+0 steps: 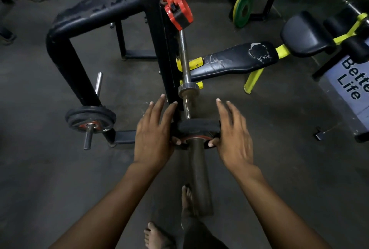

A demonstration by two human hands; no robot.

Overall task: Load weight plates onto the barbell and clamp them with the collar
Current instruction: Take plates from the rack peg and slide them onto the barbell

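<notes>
The barbell sleeve point(199, 178) points toward me, and a black weight plate point(196, 125) with a red hub ring sits on it, partway along. My left hand point(153, 134) holds the plate's left rim with the thumb hooked onto the near face and the fingers stretched past it. My right hand point(233, 136) holds the right rim the same way. Beyond the plate, bare sleeve runs up to the bar's flange point(188, 89). A red clamp collar point(176, 5) sits higher up on the thin bar shaft point(184, 56).
The black rack upright point(157, 38) stands just left of the bar. Stacked plates point(89, 118) hang on a storage peg at left. A worn black bench point(235, 59) with yellow frame lies right, a green plate point(242, 9) behind. My bare feet point(157, 236) are below the sleeve.
</notes>
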